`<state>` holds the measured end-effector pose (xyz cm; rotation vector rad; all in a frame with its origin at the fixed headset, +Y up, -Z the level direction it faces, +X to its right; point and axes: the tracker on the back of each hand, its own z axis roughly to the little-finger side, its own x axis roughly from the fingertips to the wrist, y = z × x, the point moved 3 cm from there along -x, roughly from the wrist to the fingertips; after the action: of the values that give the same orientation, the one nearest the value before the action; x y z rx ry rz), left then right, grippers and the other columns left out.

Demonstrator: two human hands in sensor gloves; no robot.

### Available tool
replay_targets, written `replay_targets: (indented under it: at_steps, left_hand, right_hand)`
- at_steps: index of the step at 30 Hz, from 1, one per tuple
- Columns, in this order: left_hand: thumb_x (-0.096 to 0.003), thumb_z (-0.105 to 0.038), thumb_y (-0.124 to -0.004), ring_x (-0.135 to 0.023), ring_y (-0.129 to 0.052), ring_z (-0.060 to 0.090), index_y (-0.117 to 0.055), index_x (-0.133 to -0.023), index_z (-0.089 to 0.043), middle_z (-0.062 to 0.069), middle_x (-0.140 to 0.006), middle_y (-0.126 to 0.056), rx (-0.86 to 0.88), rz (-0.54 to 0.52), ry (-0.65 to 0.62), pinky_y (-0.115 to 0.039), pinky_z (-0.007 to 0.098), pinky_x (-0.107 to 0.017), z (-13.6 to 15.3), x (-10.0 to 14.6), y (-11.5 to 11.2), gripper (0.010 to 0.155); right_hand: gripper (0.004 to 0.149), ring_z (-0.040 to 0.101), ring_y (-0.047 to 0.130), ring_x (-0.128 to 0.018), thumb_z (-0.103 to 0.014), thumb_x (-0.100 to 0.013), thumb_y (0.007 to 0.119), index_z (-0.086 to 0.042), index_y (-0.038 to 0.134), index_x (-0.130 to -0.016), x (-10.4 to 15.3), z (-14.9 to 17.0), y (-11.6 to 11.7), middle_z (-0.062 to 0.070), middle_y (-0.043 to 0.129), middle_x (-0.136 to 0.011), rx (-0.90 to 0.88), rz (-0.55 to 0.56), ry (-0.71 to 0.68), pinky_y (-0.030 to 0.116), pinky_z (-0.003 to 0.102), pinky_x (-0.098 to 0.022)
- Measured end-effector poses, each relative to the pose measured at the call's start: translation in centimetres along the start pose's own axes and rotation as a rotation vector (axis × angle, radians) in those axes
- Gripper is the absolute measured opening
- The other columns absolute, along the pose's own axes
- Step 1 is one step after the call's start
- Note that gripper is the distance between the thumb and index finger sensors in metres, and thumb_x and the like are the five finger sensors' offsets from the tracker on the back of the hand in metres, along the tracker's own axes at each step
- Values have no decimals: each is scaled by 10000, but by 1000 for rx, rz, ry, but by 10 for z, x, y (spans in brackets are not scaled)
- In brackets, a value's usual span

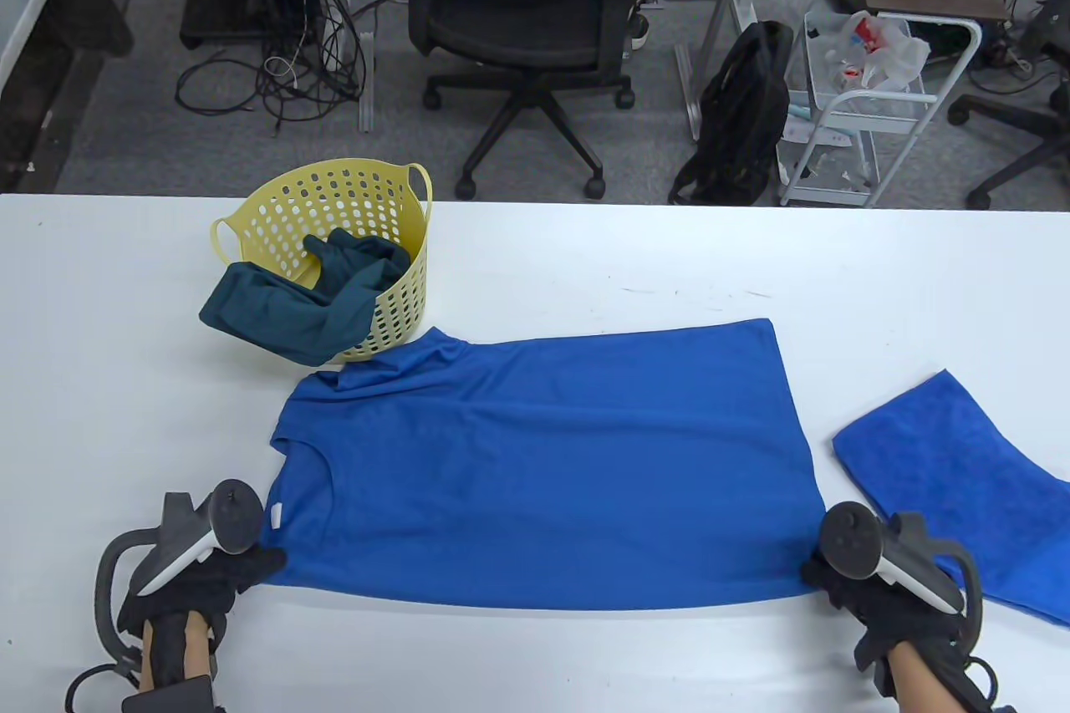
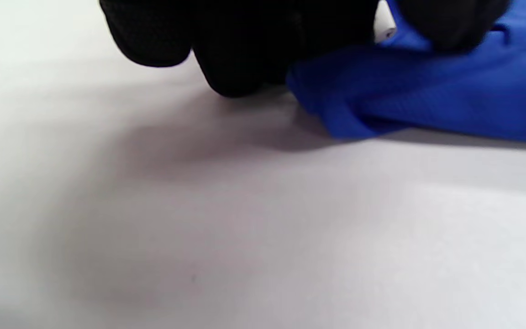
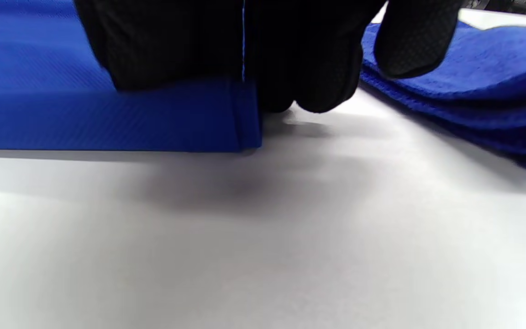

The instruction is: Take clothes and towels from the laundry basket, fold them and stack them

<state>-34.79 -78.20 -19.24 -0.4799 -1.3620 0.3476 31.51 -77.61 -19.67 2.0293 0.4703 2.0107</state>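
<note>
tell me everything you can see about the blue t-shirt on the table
The blue t-shirt lies spread flat on the white table, collar toward the left with a small white tag showing, hem toward the right. The fabric looks thin, smooth and knit. The far sleeve is bunched against the yellow basket. The left hand grips its near collar-end corner; the right hand grips the near hem corner. A folded blue towel lies beside it, apart.
</note>
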Motion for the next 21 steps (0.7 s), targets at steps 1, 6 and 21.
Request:
replay_targets:
  at_steps: [1, 6, 21]
  left_hand:
    - [-441, -588, -823, -947, -882, 212, -851, -842, -368, -51, -1082, -769, -41, 3, 4, -756, 517, -719, -2, -1, 0, 458]
    - [-394, -586, -874, -965, -870, 185, -796, -824, -418, -79, -1086, -734, -224, 60, 32, -766, 500, -725, -13, -3, -2, 469]
    - [-488, -566, -797, -1042, -813, 319, -549, -1163, -320, 80, -1205, -682, 21, -288, -257, -703, 581, -748, -91, 43, 61, 760]
  right_hand:
    - [423, 374, 769, -892, -322, -464, 913, -208, 824, -862, -1, -2, 1, 136, 750, -1042, 35, 1, 10, 623, 650, -698]
    - [525, 381, 747, -913, -342, -425, 944, -208, 793, -910, 0, -10, 0, 151, 710, -1070, 146, -1, 33, 614, 656, -703]
    - [624, 401, 721, -982, -364, -473, 893, -187, 696, -1037, 7, -26, -25, 150, 665, -1125, -21, 233, -125, 603, 660, -712]
